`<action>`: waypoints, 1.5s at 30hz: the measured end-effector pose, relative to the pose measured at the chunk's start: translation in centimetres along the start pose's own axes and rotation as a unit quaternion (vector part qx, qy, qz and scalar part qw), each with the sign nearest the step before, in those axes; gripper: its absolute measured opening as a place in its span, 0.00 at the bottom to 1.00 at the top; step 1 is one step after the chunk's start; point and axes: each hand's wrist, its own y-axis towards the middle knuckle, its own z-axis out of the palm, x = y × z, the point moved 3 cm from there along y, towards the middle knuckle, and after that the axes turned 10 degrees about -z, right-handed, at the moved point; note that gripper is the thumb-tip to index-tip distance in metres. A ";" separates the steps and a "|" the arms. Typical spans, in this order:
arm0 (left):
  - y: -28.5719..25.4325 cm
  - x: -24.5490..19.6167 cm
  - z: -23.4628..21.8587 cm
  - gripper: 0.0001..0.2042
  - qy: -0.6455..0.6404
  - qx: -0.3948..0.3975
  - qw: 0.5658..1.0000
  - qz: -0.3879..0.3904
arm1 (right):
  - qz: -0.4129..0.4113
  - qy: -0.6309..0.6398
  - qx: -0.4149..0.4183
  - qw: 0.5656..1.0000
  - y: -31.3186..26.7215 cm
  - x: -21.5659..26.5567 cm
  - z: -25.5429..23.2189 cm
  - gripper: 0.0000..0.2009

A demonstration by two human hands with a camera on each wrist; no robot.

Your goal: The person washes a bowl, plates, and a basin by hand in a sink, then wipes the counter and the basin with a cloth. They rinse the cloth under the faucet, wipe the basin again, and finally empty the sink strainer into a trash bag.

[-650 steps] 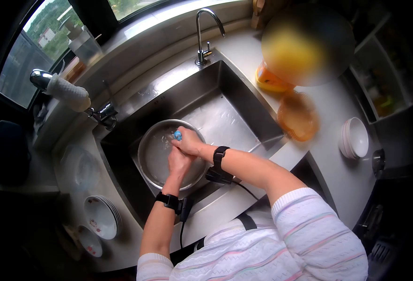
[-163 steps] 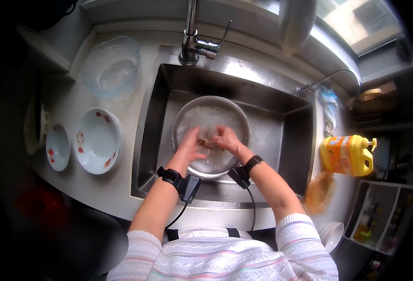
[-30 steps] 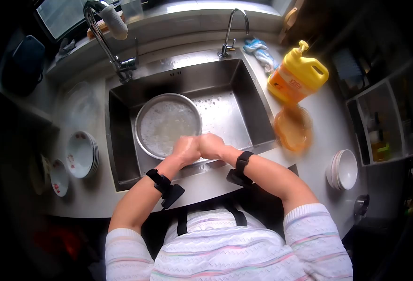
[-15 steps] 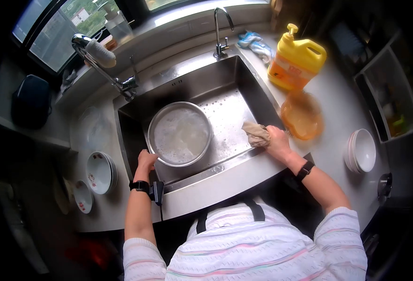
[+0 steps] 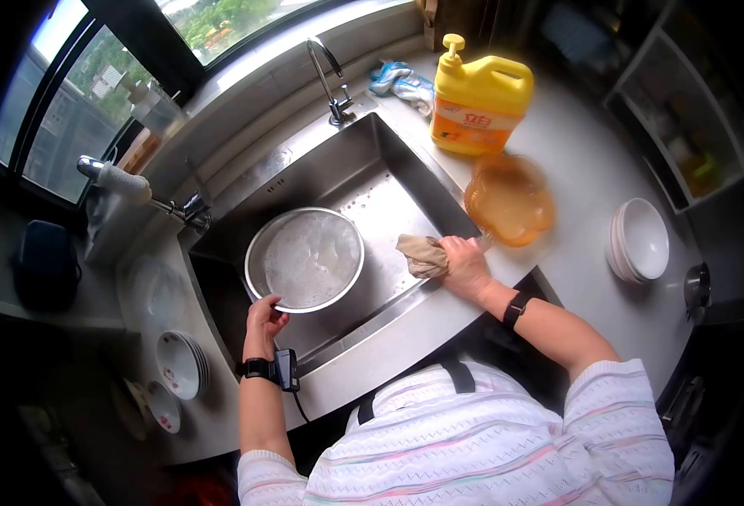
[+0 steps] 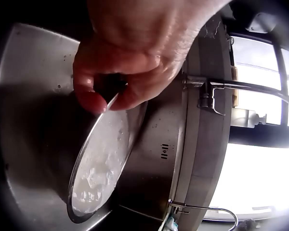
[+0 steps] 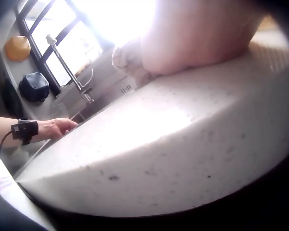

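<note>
A round metal basin (image 5: 361, 263) with cloudy, rippling water stands in the left part of the steel sink (image 5: 410, 202). My left hand (image 5: 264, 323) pinches its near-left rim between thumb and fingers, which shows up close in the left wrist view, the hand (image 6: 135, 62) above the rim (image 6: 73, 180). On the right, my right hand (image 5: 469, 268) grips a crumpled beige cloth (image 5: 421, 256) at the sink's front right edge. In the right wrist view that cloth (image 7: 130, 60) pokes out past the hand, which rests on the pale counter edge.
An amber scalloped bowl (image 5: 511, 201) and a yellow pump jug (image 5: 480, 105) stand right of the sink, with white bowls (image 5: 642, 240) farther right. Stacked patterned bowls (image 5: 180, 364) sit at the left. Two taps, one a slim tap (image 5: 338, 105), rise behind the sink.
One second ago both hands were together at the basin's near edge. They have parted: the right carried the cloth to the right edge, the left took the rim. The water now ripples more.
</note>
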 end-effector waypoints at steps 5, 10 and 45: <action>-0.9 -0.2 1.8 0.06 -0.038 0.034 0.999 -0.002 | 0.001 0.006 -0.001 1.000 -0.1 0.2 0.0 0.10; 4.0 1.1 0.6 0.06 -0.001 0.004 1.000 -0.028 | -0.007 0.016 -0.018 1.000 -0.2 -0.1 0.2 0.10; -11.9 -2.3 10.7 0.37 0.584 -0.269 0.584 0.497 | -0.006 0.016 -0.026 1.000 -0.3 -0.1 0.5 0.13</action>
